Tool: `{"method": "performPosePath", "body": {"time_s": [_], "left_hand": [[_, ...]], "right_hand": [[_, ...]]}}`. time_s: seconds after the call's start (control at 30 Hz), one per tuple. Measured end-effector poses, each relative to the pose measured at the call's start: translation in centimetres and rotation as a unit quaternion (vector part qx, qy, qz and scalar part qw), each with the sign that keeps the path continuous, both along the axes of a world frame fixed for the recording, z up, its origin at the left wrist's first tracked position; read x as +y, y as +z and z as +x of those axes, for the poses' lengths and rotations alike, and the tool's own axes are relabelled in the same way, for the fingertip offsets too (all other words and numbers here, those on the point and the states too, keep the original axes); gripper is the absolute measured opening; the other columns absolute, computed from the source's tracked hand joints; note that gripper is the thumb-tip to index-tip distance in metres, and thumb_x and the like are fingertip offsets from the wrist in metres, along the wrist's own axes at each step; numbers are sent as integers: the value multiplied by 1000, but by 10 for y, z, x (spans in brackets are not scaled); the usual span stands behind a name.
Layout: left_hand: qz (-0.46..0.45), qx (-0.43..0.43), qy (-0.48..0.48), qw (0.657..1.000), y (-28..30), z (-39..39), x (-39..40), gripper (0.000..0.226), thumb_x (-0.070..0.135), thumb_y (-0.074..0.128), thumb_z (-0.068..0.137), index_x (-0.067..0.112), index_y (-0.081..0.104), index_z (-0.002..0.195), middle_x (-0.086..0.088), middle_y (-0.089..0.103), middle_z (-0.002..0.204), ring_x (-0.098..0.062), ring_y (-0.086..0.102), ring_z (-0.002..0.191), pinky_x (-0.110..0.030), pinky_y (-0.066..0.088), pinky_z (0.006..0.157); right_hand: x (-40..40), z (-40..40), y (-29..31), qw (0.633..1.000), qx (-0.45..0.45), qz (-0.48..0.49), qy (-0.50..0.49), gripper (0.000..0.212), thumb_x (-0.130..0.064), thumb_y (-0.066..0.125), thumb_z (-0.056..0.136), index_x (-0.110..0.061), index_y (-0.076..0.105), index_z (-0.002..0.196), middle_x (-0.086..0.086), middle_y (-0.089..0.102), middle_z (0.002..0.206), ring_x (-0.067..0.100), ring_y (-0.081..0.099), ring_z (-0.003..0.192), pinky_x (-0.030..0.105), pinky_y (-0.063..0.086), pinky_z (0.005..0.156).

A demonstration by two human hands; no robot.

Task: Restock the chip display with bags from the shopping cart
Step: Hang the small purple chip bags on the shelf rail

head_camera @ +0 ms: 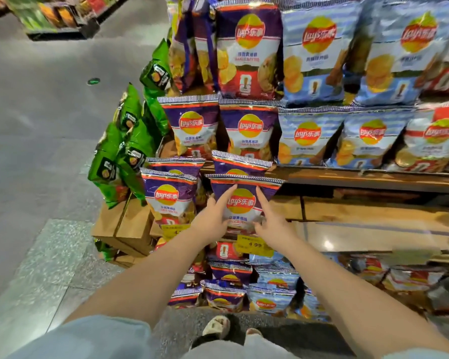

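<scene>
A purple chip bag point(243, 200) stands upright at the front of the middle wooden shelf point(347, 211). My left hand point(214, 217) lies against its left side with straight fingers reaching up to the bag's top. My right hand point(268, 221) touches its right side, index finger stretched upward. A second purple bag point(170, 198) stands just left of it. More purple bags point(248, 130) fill the rows behind and above. No shopping cart is in view.
Light blue bags point(309, 136) and red-white bags point(433, 141) fill the shelves to the right. Green bags point(125, 151) hang at the display's left end over cardboard boxes point(130, 224). Yellow price tags point(254, 244) sit on the shelf edge. Lower shelf holds mixed bags point(270, 294). Open aisle floor lies left.
</scene>
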State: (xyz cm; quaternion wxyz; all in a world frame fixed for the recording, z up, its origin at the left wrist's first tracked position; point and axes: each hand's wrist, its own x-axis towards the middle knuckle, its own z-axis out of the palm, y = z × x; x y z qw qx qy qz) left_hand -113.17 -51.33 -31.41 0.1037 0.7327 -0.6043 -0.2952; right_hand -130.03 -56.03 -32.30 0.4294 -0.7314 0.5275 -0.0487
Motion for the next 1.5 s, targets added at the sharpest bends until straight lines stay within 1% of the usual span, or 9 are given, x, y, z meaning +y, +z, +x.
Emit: {"method": "performPosePath", "body": {"time_s": [0.17,0.27,0.43,0.63,0.83,1.07,1.2,1.3,1.5], "left_hand": [[10,26,-6,1000,-24,19,-14,82,9,45,99,49,-9,146,-22,18,151,-20,54,63,-32,49,64],[-6,42,-14,999,-39,30,-23,86,8,45,98,60,-12,136,-16,16,153,-26,61,79,-40,53,76],[26,82,-30,996,-64,49,-28,88,8,46,96,57,-13,139,-9,2,158,-30,59,101,-40,52,85],[65,62,-57,994,-76,61,-24,102,19,50,97,76,-34,108,-21,-10,158,-36,55,117,-45,45,100],[49,78,-12,996,-69,47,-14,90,15,49,97,52,-22,138,-24,-6,157,-38,63,97,-36,53,73],[41,92,11,995,-64,40,4,93,8,52,94,45,-15,146,-18,-19,157,-38,32,138,-35,48,86],[49,37,-7,998,-55,23,14,98,19,55,91,45,-24,144,-24,-20,155,-40,58,107,-40,52,83],[48,-14,-14,999,-41,1,29,94,22,55,91,37,-18,148,-26,-17,154,-46,27,137,-49,35,106],[-24,-39,-92,995,-15,-60,54,92,26,60,90,36,-10,150,-19,-14,158,-36,0,147,-49,18,116]], "right_hand": [[-10,25,-17,999,0,33,-36,85,-15,50,96,-54,-8,144,4,57,90,14,51,59,25,43,52],[-15,35,-23,999,0,30,-45,83,-15,50,96,-49,-7,146,-1,57,110,7,52,65,17,38,51],[-17,48,-37,998,23,34,-36,78,-17,48,98,-42,-6,149,-3,48,105,0,41,60,12,28,47],[-14,61,-57,998,6,53,-43,84,-15,52,96,-46,-6,147,3,32,149,19,49,119,35,51,92],[-2,64,-52,996,27,-17,-80,76,-18,47,98,-44,-3,148,4,16,154,23,39,130,33,44,96],[23,55,-32,979,66,-64,-179,68,-17,43,100,-34,2,151,7,-3,160,28,16,144,37,32,108],[50,42,-18,972,19,-60,-227,66,-17,43,100,-36,5,151,9,-1,160,28,20,143,35,32,105],[74,25,-6,966,-3,-67,-250,67,-22,45,99,-45,6,148,7,-1,160,19,46,122,31,41,90],[129,-27,13,951,-15,-61,-302,65,-28,42,101,-47,2,148,0,0,160,23,10,146,42,30,108]]}}
